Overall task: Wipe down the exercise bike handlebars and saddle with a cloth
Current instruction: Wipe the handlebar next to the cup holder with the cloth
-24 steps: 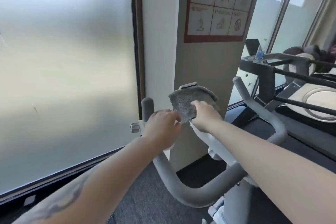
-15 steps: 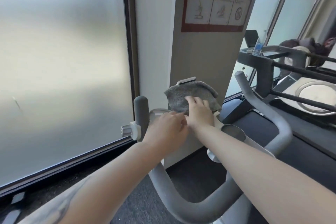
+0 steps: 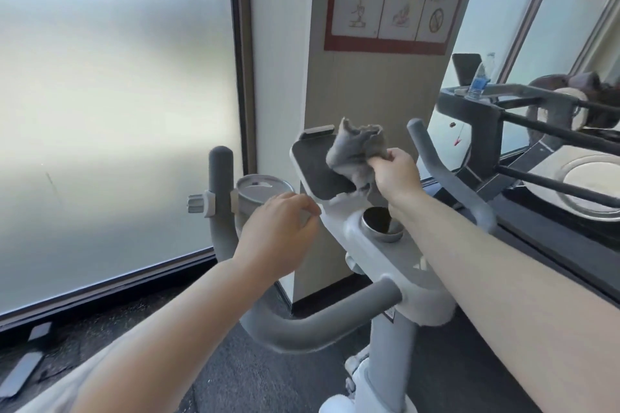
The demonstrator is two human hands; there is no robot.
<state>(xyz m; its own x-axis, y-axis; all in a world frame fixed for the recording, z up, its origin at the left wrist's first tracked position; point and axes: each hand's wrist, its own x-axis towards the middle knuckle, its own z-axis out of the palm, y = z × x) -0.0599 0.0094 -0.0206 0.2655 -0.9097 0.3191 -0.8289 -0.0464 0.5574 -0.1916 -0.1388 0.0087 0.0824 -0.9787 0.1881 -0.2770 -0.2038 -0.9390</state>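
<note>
Both of your hands are up at the console of the pale grey exercise bike. Half a second ago the crumpled grey cloth lay spread over the tilted device tray, pressed flat under your right palm; now your right hand has lifted it clear and holds it bunched in a clenched fist, its lower folds touching the tray's right edge. The tray's dark pad is uncovered.

Your left hand has let go of the fabric and hovers with fingers loosely curled and empty, just beside the round silver cup holder, gripping nothing.

That suggests the tray pass is finished and you are regathering the rag for the next surface. The grey foam handlebars curve below and to both sides, with the left upright grip well apart from the rag, so they likely remain to be wiped. No saddle is in view; it probably comes last.
</note>
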